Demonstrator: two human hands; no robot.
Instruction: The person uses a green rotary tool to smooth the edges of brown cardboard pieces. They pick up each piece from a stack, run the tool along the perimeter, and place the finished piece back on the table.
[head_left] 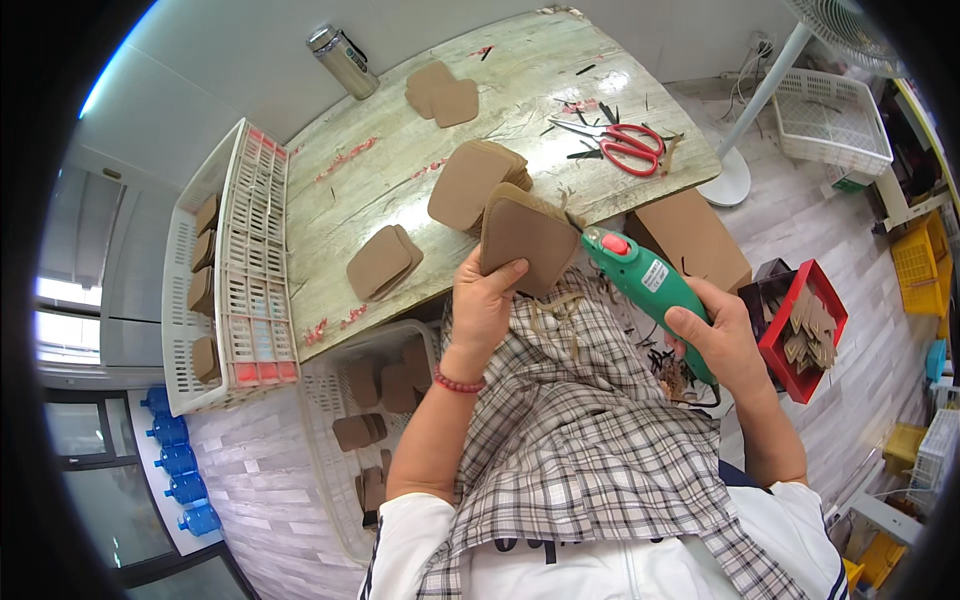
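My left hand (483,303) grips a stack of brown rounded-square leather pieces (525,236) by its lower edge, holding it over my lap. My right hand (722,340) is wrapped around a green electric cutter (648,284) with a red button; its tip touches the right edge of the held stack. A checked cloth (590,430) covers my lap. More brown pieces lie on the table: a stack (470,182) just beyond the held one, a pair (383,262) near the front edge, and a pair (442,94) further back.
Red-handled scissors (628,146) and dark offcuts lie at the table's right end. A metal bottle (342,62) lies at the far edge. White crates (232,300) hold brown pieces to the left and below. A red bin (808,325) of scraps and a cardboard box (694,238) stand at right.
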